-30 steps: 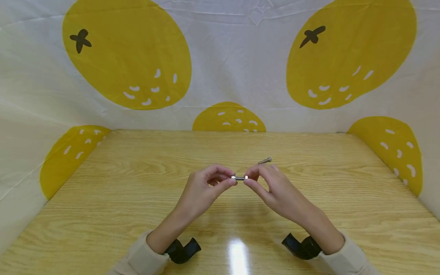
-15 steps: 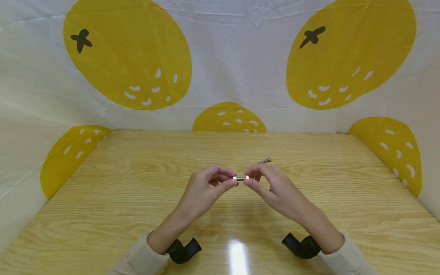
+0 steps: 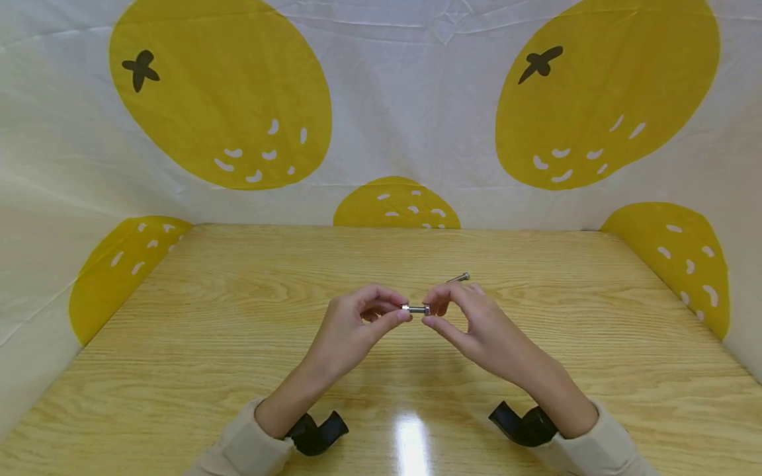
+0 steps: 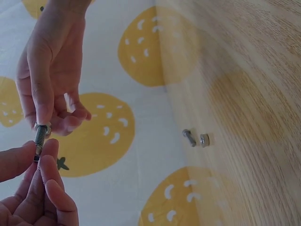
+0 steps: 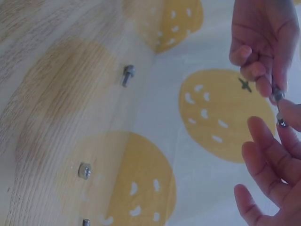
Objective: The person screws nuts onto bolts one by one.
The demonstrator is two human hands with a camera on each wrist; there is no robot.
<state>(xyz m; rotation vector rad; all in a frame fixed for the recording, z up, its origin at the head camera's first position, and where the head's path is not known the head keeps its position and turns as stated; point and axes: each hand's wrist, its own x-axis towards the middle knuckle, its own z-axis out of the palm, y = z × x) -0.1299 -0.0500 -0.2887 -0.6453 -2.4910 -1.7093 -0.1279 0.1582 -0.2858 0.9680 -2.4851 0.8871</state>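
A metal bolt (image 3: 417, 309) is held level between the hands, above the table. My left hand (image 3: 351, 324) pinches its head end between thumb and index finger. At the other end, my right hand (image 3: 473, 324) holds a nut (image 3: 426, 310) between thumb and fingertip. The left wrist view shows the bolt's bare thread (image 4: 40, 136) between the two grips. Seen from the right wrist, the nut shows at the right fingertips, while the right hand's other fingers (image 5: 268, 165) are spread.
A second bolt (image 3: 458, 277) lies on the wooden table (image 3: 268, 264) beyond my right hand. A loose nut (image 5: 84, 171) lies apart from it, with another small metal piece (image 5: 86, 222) at the frame's bottom edge. White cloth (image 3: 411, 99) with yellow fruit prints walls the table.
My right fingertips have shifted slightly about the nut, which now shows darker and more fully between them. My left hand and the second bolt stay nearly still.
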